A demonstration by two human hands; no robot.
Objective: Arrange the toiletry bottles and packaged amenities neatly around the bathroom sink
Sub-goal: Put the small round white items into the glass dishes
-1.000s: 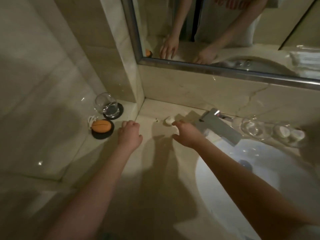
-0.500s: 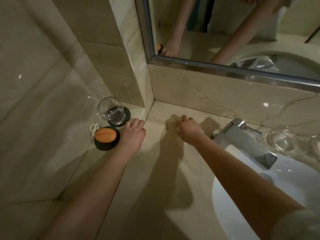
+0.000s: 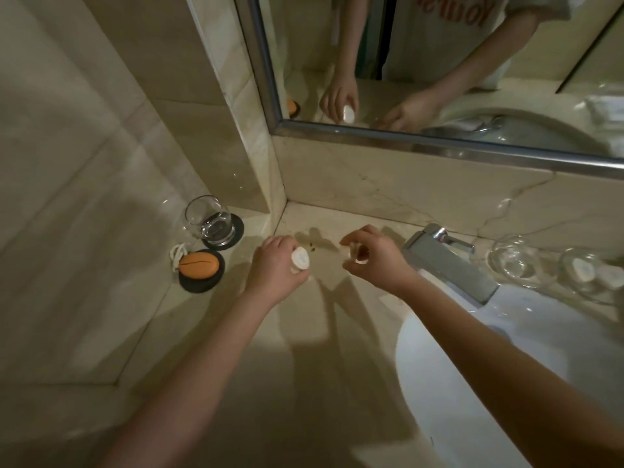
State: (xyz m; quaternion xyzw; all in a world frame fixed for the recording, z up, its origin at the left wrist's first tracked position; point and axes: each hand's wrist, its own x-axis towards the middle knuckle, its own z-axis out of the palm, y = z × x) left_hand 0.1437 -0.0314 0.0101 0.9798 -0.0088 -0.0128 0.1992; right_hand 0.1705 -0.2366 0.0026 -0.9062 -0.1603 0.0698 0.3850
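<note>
My left hand (image 3: 275, 270) grips a small toiletry bottle with a white cap (image 3: 300, 259) just above the beige marble counter (image 3: 314, 332), near the back corner. My right hand (image 3: 376, 260) hovers a hand's width to the right, with its fingers curled round a small pale bottle (image 3: 353, 252) that is mostly hidden. The mirror (image 3: 439, 62) reflects both hands and the white bottle. Two more white-capped bottles (image 3: 581, 268) lie under glass at the far right.
A glass tumbler (image 3: 210, 220) on a black coaster and an orange soap (image 3: 199, 265) on a black dish stand on the left ledge. A chrome faucet (image 3: 449, 265) overhangs the white basin (image 3: 456, 400). A clear glass bowl (image 3: 511, 261) sits behind the faucet.
Both hands have lifted off the counter near the back wall. My left hand now holds a white-capped bottle, and the right hand's fingers have curled round a small bottle.
</note>
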